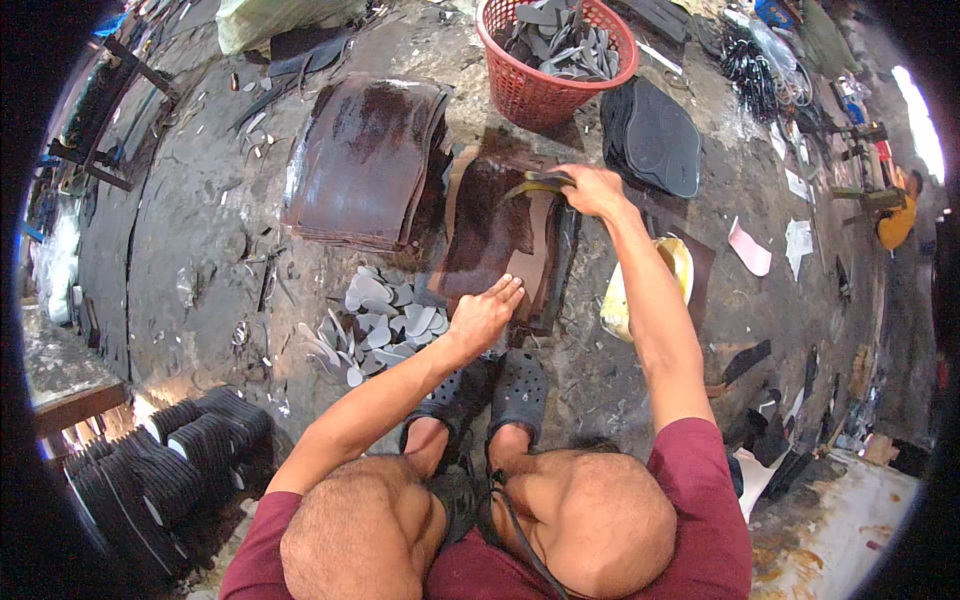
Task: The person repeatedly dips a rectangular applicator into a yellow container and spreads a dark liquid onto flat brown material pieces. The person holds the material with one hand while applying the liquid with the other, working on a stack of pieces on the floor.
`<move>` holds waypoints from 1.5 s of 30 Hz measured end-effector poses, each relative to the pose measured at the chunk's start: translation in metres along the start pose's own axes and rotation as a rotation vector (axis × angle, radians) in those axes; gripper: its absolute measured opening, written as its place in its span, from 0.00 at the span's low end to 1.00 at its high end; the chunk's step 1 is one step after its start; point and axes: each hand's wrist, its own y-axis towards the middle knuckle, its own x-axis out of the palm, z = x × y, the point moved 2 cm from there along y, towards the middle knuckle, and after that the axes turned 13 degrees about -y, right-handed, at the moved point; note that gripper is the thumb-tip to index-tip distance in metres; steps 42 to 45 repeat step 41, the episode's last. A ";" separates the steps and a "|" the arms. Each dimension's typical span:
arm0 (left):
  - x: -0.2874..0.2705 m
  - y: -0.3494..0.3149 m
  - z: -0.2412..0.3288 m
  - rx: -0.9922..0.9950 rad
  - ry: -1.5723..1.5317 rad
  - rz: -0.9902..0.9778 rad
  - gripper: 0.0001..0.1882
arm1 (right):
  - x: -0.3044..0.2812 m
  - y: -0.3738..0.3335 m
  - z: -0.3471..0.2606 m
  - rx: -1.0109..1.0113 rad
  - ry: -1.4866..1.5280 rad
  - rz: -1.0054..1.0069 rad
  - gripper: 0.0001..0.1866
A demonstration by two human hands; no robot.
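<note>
Between my feet and the red basket lies a stack of brown sheets [485, 230]; its top sheet is mostly covered by a dark, wet-looking coat, with a lighter strip along the right. My left hand [487, 315] rests on the near end of that strip, fingers stretched out. Over the far right part of the sheet, my right hand [595, 190] is closed around a dark, yellowish-edged brush [545, 182]. Its tip is smeared by motion, so whether it touches the sheet is unclear. A yellow-stained open container [615, 305] stands partly behind my right forearm.
Beyond the stack stands a red basket [540, 100] of grey cut pieces. Dark brown sheets [365, 160] are piled left, black sole-shaped sheets [655, 140] right. Loose grey pieces [375, 325] lie near my left forearm. Rows of black soles [170, 470] stand lower left.
</note>
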 end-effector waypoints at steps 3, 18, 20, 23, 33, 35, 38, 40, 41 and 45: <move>0.000 -0.004 -0.003 -0.004 0.009 0.003 0.29 | 0.008 -0.037 -0.007 -0.056 -0.041 -0.149 0.26; -0.011 0.022 -0.013 -0.068 -0.100 0.061 0.30 | -0.005 -0.015 -0.043 0.126 0.014 0.112 0.26; -0.017 0.012 -0.005 -0.018 -0.146 0.117 0.29 | 0.011 -0.027 -0.044 0.068 0.033 0.125 0.25; -0.027 -0.032 -0.012 -0.126 -0.285 0.312 0.23 | 0.028 -0.067 -0.058 -0.048 0.041 0.113 0.20; -0.018 -0.071 -0.058 -0.912 -0.688 0.690 0.28 | 0.061 -0.201 -0.110 -0.159 0.023 0.189 0.18; -0.016 -0.071 -0.063 -0.959 -0.683 0.580 0.29 | 0.047 -0.194 -0.105 -0.095 0.247 0.233 0.18; -0.014 -0.074 -0.062 -0.988 -0.777 0.528 0.28 | 0.002 -0.159 -0.096 0.010 0.427 0.333 0.19; -0.015 -0.071 -0.061 -0.997 -0.847 0.529 0.27 | -0.002 -0.116 -0.096 -0.032 0.196 0.324 0.21; -0.017 -0.067 -0.063 -0.991 -0.848 0.537 0.27 | 0.012 -0.093 -0.098 -0.065 0.030 0.268 0.21; -0.017 -0.067 -0.063 -0.991 -0.848 0.537 0.27 | 0.012 -0.093 -0.098 -0.065 0.030 0.268 0.21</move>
